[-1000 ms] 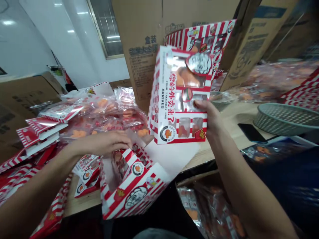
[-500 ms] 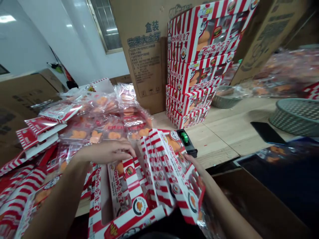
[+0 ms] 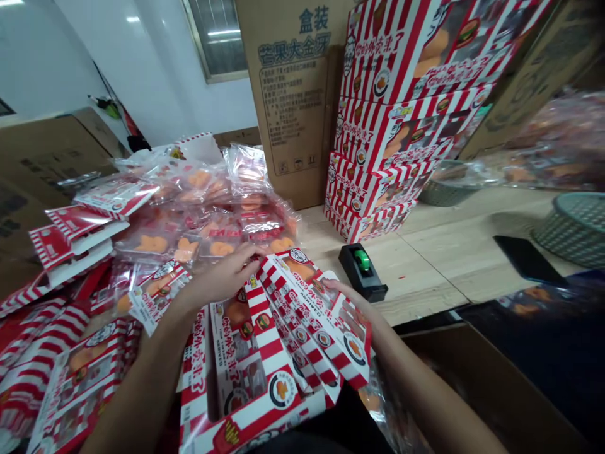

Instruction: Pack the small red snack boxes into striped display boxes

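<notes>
A large red-and-white striped display box [image 3: 193, 388] lies tilted low in front of me, with a printed small box [image 3: 231, 353] standing inside its left part. My left hand [image 3: 229, 274] is at the far end of the display box, fingers bent over its edge and touching the small boxes there. My right hand [image 3: 347, 296] is closed round the right side of a row of striped small boxes [image 3: 307, 302]. These lean together at the right of the display box, their lower ends partly inside it. The right fingertips are partly hidden.
Clear bags with orange toys [image 3: 220, 246] pile up at the left, beside folded striped boxes [image 3: 70, 378]. A tape dispenser [image 3: 352, 271], a phone [image 3: 529, 258] and a basket [image 3: 574, 227] lie to the right. Stacked display boxes [image 3: 363, 132] stand behind, against a carton [image 3: 293, 113].
The row of small boxes has shifted left and is pressed closer together over the display box. My left hand has moved to its far end. The view has turned slightly.
</notes>
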The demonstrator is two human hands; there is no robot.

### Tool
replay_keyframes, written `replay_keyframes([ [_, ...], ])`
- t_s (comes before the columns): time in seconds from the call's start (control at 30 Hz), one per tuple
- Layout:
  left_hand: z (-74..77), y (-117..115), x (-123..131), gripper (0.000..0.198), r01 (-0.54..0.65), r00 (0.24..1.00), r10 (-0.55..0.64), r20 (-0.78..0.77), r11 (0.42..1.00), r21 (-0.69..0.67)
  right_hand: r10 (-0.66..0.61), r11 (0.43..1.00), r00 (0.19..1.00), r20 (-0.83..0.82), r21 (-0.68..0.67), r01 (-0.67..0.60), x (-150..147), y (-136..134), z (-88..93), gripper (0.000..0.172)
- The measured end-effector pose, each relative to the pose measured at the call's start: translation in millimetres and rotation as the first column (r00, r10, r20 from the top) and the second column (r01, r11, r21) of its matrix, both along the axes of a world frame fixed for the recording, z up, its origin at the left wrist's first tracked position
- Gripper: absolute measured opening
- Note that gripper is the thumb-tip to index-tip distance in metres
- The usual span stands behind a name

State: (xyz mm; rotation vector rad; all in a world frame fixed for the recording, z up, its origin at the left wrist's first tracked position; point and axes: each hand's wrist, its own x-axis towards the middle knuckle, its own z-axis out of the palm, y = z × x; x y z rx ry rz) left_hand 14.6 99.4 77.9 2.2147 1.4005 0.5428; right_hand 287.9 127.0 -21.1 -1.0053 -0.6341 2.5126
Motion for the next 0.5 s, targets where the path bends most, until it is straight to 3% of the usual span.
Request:
replay_keyframes([
  [0.1, 6.5, -21, 7, 0.023, -0.034, 0.995, 0.05, -0.09, 0.985, 0.168, -0.047, 0.997, 0.999, -0.013, -0.064, 0.046, 0, 1, -1.3, 0.037],
  [0.17, 12.7, -43, 18, 0.024, 0.041, 0.988, -0.006, -0.151, 0.972, 0.231, -0.06, 0.995, 0.998, -0.003, -0.077, 0.059, 1, 1, -3.4, 0.038],
  [0.3, 12.5, -83, 48, 0.029, 0.382, 0.902, -0.327, -0.283, 0.909, 0.166, -0.081, 0.992, 0.996, 0.023, -0.095, 0.083, 0, 4, -10.6, 0.041],
  [0.37, 8.3, -93, 59, 0.028, 0.442, 0.863, -0.376, -0.338, 0.886, 0.142, -0.089, 0.991, 0.996, 0.009, -0.095, 0.089, 0, 4, -14.6, 0.042],
  [0.5, 5.9, -98, 65, 0.025, 0.453, 0.856, -0.386, -0.344, 0.88, 0.14, -0.1, 0.993, 0.995, -0.007, -0.068, 0.099, 3, 0, -16.5, 0.038],
])
